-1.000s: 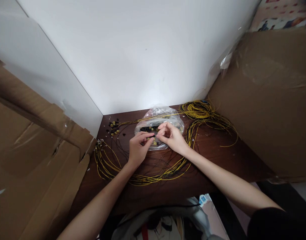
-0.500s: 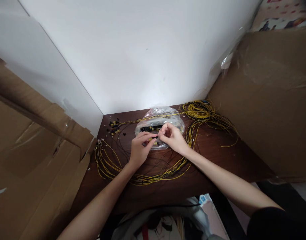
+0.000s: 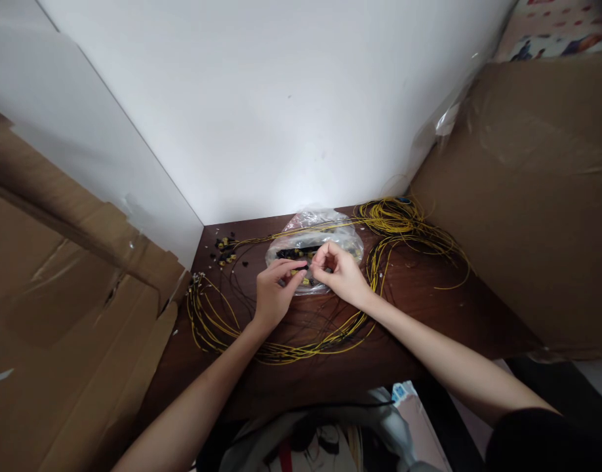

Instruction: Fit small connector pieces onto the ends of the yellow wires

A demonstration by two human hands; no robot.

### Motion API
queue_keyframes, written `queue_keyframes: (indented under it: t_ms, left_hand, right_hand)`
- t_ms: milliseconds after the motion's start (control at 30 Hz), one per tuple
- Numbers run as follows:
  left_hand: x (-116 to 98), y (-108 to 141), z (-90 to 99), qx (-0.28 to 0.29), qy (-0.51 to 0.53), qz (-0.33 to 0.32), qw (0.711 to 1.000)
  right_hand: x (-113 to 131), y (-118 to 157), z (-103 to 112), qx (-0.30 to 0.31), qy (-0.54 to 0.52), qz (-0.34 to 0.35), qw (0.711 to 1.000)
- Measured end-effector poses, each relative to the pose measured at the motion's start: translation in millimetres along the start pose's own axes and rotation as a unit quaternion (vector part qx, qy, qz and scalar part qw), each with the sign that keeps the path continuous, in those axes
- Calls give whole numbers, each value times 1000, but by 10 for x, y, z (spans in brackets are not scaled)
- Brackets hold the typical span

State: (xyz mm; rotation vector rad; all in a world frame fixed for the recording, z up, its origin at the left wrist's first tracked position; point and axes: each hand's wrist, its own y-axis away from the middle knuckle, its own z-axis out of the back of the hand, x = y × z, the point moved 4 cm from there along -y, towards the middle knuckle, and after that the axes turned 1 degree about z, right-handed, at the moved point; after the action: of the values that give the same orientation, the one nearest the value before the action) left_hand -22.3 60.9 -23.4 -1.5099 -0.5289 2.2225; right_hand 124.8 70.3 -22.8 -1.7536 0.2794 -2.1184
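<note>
My left hand [image 3: 277,288] pinches a small black part [image 3: 305,267] between thumb and fingertips; it looks like a connector piece, too small to be sure. Facing it, my right hand [image 3: 341,272] is closed in a pinch close to the part, and what its fingertips hold cannot be made out. Both hands are above a clear plastic bag [image 3: 313,226] with black and yellow connectors [image 3: 288,254] in it. Yellow and black wires [image 3: 301,354] curve across the table in front of the bag.
A coil of yellow wires [image 3: 394,216] lies at the back right of the dark wooden table [image 3: 429,314]. Yellow-black connectors [image 3: 225,244] and small white bits lie at the back left. Cardboard [image 3: 75,314] stands left, a large carton [image 3: 527,196] right, a white wall [image 3: 281,98] behind.
My hands have hardly moved; the left fingertips have shifted slightly to the left, away from the right ones. All else stays as it was.
</note>
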Motion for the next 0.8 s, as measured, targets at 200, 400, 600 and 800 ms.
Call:
queue_keyframes:
  t_ms: [200,400,600,800]
  left_hand:
    - [-15,7,-13,10,2,-7,1000]
    - [-26,8,-15,8,0,-11,1000]
    - [31,5,-3,3,-9,21,1000]
    - [107,16,-19,3,28,81,996]
  right_hand:
    - [-11,1,6,-8,1,-6,1000]
    - [3,12,-16,-1,-4,-4,1000]
    - [-3,-13,-13,-2,-51,-20,998]
    - [-37,-56,1,-19,-181,-111,977]
